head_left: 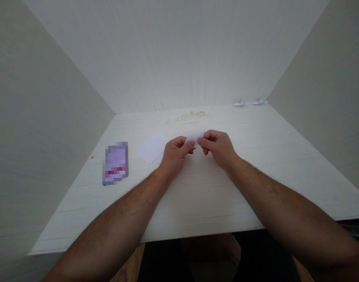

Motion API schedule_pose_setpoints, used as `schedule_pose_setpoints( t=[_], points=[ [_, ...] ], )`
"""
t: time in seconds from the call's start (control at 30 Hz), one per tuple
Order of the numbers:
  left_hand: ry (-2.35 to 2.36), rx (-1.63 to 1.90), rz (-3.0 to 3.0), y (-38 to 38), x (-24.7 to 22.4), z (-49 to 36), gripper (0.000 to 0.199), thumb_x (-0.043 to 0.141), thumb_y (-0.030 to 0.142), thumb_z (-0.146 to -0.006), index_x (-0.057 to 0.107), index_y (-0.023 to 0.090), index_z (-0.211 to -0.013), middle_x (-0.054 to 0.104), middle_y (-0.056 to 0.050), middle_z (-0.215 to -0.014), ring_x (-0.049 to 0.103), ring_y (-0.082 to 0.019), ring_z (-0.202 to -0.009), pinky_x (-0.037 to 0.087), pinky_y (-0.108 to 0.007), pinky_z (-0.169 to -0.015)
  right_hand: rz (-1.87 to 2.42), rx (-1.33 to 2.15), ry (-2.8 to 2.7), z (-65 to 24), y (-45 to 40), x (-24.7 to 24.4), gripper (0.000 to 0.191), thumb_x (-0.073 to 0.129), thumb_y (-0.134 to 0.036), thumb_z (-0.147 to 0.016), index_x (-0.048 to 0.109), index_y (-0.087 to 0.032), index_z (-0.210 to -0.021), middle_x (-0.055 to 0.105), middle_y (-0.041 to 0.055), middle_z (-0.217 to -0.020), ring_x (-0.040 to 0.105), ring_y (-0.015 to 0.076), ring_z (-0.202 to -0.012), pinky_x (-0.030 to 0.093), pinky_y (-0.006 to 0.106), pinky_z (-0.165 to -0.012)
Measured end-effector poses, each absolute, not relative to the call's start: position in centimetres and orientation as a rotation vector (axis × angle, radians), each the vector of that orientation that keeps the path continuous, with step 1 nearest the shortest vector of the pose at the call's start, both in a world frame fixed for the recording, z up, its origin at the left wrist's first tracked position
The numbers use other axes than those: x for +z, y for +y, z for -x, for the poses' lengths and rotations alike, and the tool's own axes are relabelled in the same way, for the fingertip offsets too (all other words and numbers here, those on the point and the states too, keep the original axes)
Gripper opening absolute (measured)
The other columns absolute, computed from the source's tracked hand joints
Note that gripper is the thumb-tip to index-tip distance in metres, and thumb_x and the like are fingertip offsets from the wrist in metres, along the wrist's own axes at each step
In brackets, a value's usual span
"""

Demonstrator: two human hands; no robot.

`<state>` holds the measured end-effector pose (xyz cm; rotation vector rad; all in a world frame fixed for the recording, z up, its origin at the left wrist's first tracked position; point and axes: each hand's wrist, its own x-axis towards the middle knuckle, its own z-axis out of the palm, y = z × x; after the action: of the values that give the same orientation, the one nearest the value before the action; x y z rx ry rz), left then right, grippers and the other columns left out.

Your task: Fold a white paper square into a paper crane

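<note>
Between both hands, just above the middle of the table, is a small folded piece of white paper [194, 137]. My left hand [176, 152] pinches its left side, thumb on top and fingers curled beneath. The right side is pinched by my right hand [219, 145] between thumb and forefinger. Parts of the paper are hidden behind the fingers, so its exact folded shape cannot be made out. Left of my left hand, loose white paper sheets [151, 148] lie flat, partly covered by that hand.
A phone-like device [116, 163] with a blurred-out screen lies on the white table [202, 203] at left. Two folded paper cranes [241, 103] stand at the back right by the wall. Panels [179, 55] enclose the back and both sides. A brownish stain marks the back.
</note>
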<state>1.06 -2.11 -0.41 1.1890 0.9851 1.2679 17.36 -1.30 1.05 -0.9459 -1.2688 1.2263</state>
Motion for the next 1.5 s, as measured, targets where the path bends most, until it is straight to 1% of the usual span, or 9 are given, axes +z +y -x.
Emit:
schedule_pose_setpoints(
  t=[0.23,0.4,0.6,0.8,0.97,1.07,1.3,1.5],
  points=[
    [1.018,1.253,-1.18,-2.2,-0.1,-1.2,0.026,0.078,0.038,-0.075,0.064,0.017,-0.069,0.063,0.001,-0.066,0.055,-0.009,-0.061,0.046,-0.024,-0.065,0.905,1.198,-1.185,-17.5,-0.9,1.0,0.024,0.081,-0.033,-0.073,0.062,-0.02,-0.064,0.057,-0.006,-0.049,0.044,0.0068,-0.041,0.033,0.023,-0.044],
    [0.976,1.254,-1.091,-2.5,0.4,-1.4,0.026,0.079,0.035,-0.072,0.062,0.016,-0.066,0.059,0.003,-0.062,0.053,-0.008,-0.059,0.044,-0.022,-0.061,0.884,1.231,-1.167,-17.6,-0.8,1.2,0.021,0.082,-0.033,-0.071,0.065,-0.02,-0.068,0.059,-0.0055,-0.051,0.046,0.0069,-0.042,0.034,0.023,-0.044],
    [0.913,1.259,-1.017,-2.7,0.7,-1.5,0.023,0.08,0.031,-0.07,0.063,0.015,-0.066,0.06,0.003,-0.062,0.054,-0.007,-0.057,0.044,-0.022,-0.059,0.874,1.265,-1.13,-17.6,-0.8,1.5,0.022,0.083,-0.032,-0.069,0.066,-0.019,-0.066,0.058,-0.0052,-0.051,0.046,0.0063,-0.043,0.034,0.022,-0.043],
    [0.837,1.216,-0.959,-2.7,1.0,-1.3,0.022,0.079,0.03,-0.07,0.063,0.015,-0.066,0.059,0.001,-0.062,0.054,-0.009,-0.056,0.044,-0.023,-0.057,0.79,1.32,-1.142,-17.6,-1.0,1.7,0.021,0.087,-0.03,-0.065,0.073,-0.019,-0.075,0.062,-0.005,-0.054,0.051,0.0064,-0.044,0.039,0.021,-0.043],
    [0.798,1.196,-0.93,-2.7,1.0,-1.2,0.02,0.079,0.027,-0.07,0.064,0.014,-0.066,0.058,0.001,-0.061,0.054,-0.009,-0.056,0.045,-0.024,-0.058,0.718,1.373,-1.167,-17.8,-0.9,1.8,0.02,0.087,-0.024,-0.064,0.076,-0.02,-0.08,0.064,-0.0054,-0.054,0.054,0.0072,-0.045,0.042,0.021,-0.044],
    [0.79,1.191,-0.924,-2.8,1.0,-1.1,0.019,0.078,0.026,-0.07,0.064,0.014,-0.066,0.059,0.001,-0.061,0.054,-0.009,-0.055,0.046,-0.024,-0.058,0.683,1.408,-1.183,-17.9,-1.0,1.9,0.021,0.087,-0.024,-0.064,0.077,-0.02,-0.082,0.065,-0.0051,-0.055,0.055,0.0079,-0.046,0.045,0.022,-0.045],
    [0.798,1.192,-0.923,-2.8,1.2,-1.2,0.019,0.079,0.026,-0.067,0.064,0.014,-0.064,0.059,0.001,-0.061,0.054,-0.009,-0.055,0.044,-0.023,-0.056,0.679,1.41,-1.18,-18.0,-1.0,1.9,0.017,0.087,-0.024,-0.065,0.077,-0.02,-0.078,0.065,-0.0042,-0.053,0.056,0.0085,-0.046,0.045,0.022,-0.045],
    [0.823,1.203,-0.94,-2.9,1.3,-1.3,0.02,0.079,0.027,-0.065,0.063,0.015,-0.063,0.059,0.001,-0.061,0.054,-0.009,-0.057,0.044,-0.023,-0.057,0.739,1.391,-1.174,-18.0,-1.0,1.9,0.021,0.089,-0.029,-0.062,0.075,-0.02,-0.075,0.065,-0.0038,-0.053,0.056,0.009,-0.046,0.046,0.024,-0.046]
  ],
)
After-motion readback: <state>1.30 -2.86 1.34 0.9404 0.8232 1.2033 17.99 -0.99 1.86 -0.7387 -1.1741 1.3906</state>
